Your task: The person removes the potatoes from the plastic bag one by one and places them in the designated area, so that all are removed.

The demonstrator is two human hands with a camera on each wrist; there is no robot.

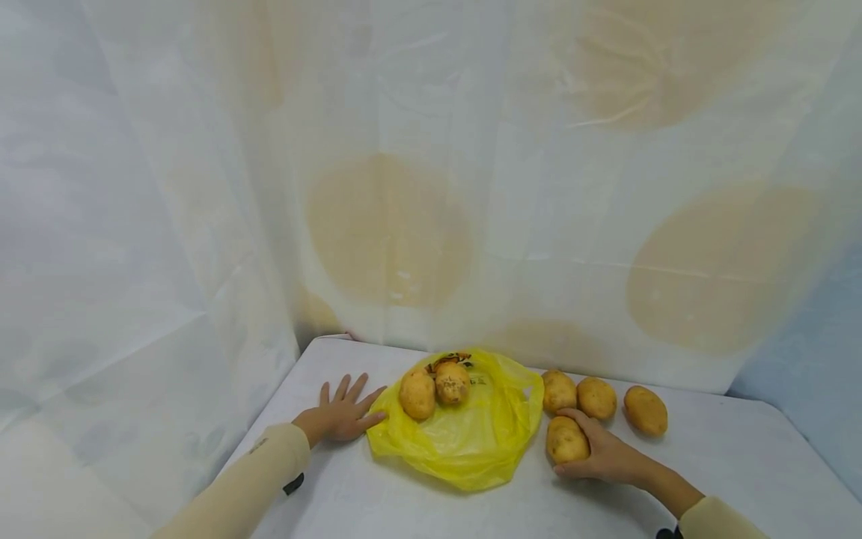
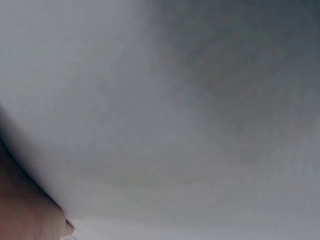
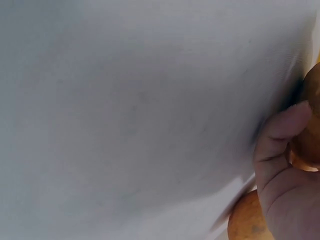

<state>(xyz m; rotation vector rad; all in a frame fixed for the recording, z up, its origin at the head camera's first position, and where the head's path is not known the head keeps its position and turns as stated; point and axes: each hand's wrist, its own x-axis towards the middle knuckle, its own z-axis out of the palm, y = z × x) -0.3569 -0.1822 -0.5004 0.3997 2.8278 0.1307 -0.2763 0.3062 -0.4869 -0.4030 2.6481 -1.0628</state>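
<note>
A yellow plastic bag (image 1: 471,442) lies spread on the white table, with two potatoes (image 1: 417,394) on its far left part. The left hand (image 1: 345,416) rests flat with fingers spread, its thumb touching the bag's left edge; in the left wrist view only a bit of that hand (image 2: 30,217) shows. Right of the bag, the right hand (image 1: 602,453) grips a potato (image 1: 567,440) between thumb and fingers. The right wrist view shows the thumb of the right hand (image 3: 287,165) against the held potato (image 3: 311,125).
Three more potatoes lie behind and to the right of the right hand: one by the bag's edge (image 1: 559,391), a middle potato (image 1: 596,398) and a right-hand potato (image 1: 646,411). A spotted curtain (image 1: 539,187) hangs along the table's back edge.
</note>
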